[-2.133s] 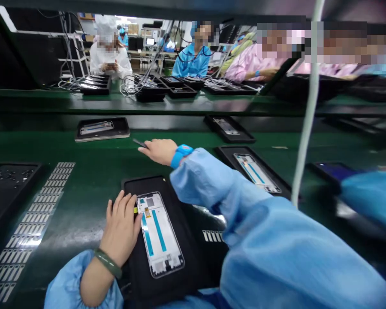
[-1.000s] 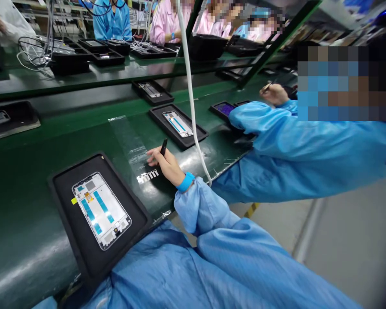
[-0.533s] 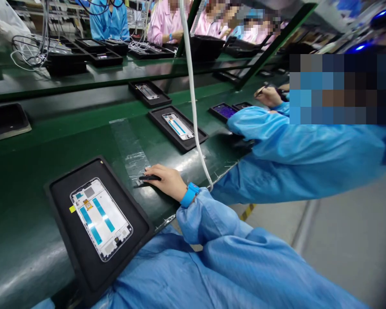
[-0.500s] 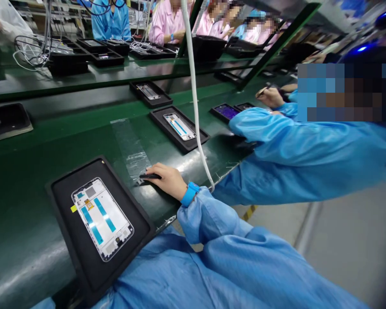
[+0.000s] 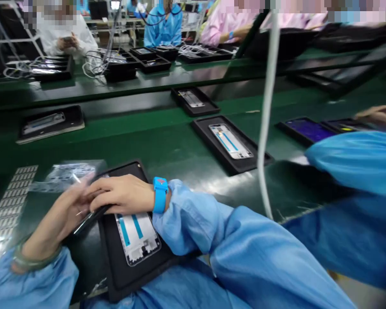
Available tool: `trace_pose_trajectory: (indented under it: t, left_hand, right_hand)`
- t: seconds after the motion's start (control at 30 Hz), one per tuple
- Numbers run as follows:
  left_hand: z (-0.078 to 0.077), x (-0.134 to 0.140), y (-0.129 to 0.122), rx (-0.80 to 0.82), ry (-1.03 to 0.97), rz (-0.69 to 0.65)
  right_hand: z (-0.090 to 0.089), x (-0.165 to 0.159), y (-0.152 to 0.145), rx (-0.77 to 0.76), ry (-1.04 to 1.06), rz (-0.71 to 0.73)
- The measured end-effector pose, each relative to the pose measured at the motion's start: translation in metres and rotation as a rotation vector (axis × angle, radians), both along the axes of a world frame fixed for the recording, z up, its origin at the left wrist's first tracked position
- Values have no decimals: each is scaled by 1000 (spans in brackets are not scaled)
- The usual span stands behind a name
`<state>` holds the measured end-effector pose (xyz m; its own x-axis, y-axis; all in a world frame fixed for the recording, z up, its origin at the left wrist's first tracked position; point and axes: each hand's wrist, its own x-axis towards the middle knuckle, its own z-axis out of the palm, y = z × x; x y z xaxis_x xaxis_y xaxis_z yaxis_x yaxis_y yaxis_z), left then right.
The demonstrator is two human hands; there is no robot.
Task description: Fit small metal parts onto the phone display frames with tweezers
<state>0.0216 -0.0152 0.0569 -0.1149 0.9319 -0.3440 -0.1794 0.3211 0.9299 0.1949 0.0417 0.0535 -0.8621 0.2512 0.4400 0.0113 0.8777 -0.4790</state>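
My right hand (image 5: 124, 195) reaches across a black foam tray (image 5: 107, 257), its fingers closed round a slim black tool (image 5: 91, 221) with a shiny end, angled down to the left. Close against those fingers is my left hand (image 5: 62, 210); its fingers are blurred and partly hidden, so anything in them cannot be made out. In the tray under my right hand lies a white phone frame (image 5: 140, 240) with blue strips, its upper part covered. Behind my left hand is crinkled clear film (image 5: 75, 171).
A sheet of small pale pieces (image 5: 11, 204) lies at the left. Another tray (image 5: 202, 133) with a phone frame sits beyond, beside a hanging white cable (image 5: 268, 116). A co-worker's blue sleeve (image 5: 354, 159) is at the right. A raised shelf (image 5: 196, 79) crosses behind.
My right hand has moved left from the bench beside the tray to above it, with the black tool. My left hand has come into view. The view has swung left.
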Motion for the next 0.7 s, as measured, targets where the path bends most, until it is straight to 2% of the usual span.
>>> trace_pose_trajectory:
  t: [0.07,0.17,0.23,0.3,0.37,0.5,0.6,0.7]
  left_hand:
    - [-5,-2,6,-50,-131,69]
    - [-12,-3,16,128,-230,324]
    - [-15,-4,21,244,-271,432]
    - [-18,-5,22,311,-273,462]
    - [-20,-5,21,339,-266,480]
    - [-25,-2,18,406,-229,566]
    - [-27,-4,19,444,-172,598]
    - [-25,-16,20,472,49,515]
  right_hand:
    - [-10,-8,1,-9,-9,-95]
    - [-26,-8,7,-195,114,-416]
    - [-31,-6,10,-369,199,-536]
    - [-32,-6,10,-572,219,-493]
    - [-31,-6,9,-756,205,-356]
    - [-30,-6,6,-981,217,-102]
    - [-31,-6,5,-1042,158,12]
    - [-34,-8,6,-992,175,-93]
